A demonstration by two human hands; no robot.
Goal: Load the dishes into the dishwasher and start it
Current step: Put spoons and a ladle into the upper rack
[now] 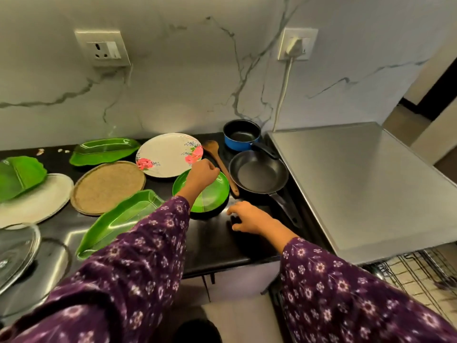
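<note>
- Logging the left hand [201,175] over the far rim of the round green plate [215,194]. The plate lies flat on the black countertop [212,241] toward its right end, just left of the frying pan [259,174].
- Left fingers are curled. I cannot tell from the head view whether they pinch the rim or hold nothing.
- Right hand [249,216] rests near the countertop's front edge with its fingers relaxed and spread. The tips are on the surface and grasp nothing.
- Neighbours:
  - floral plate [168,154] just behind the green one, toward the back edge
  - wooden spoon [218,162] between green plate and pan
  - blue saucepan [241,136] at the back right corner
  - leaf-shaped tray [118,221] along the front, to the plate's left
- Dishwasher top [358,184] adjoins the countertop's right end, and the wire rack [420,273] stands out below it.
- Handling, my judgement:
  - The plate looks like plastic or melamine, so light, stiff and unlikely to shatter. It is also glossy, so probably slick.
  - I would grip at the rim, thumb on top and fingers slid beneath, tipping one edge up first.
- Risk: the spoon handle lies just beside the right rim, so a sideways drag could knock it.
- Progress: early, since most dishes sit on the countertop.
</note>
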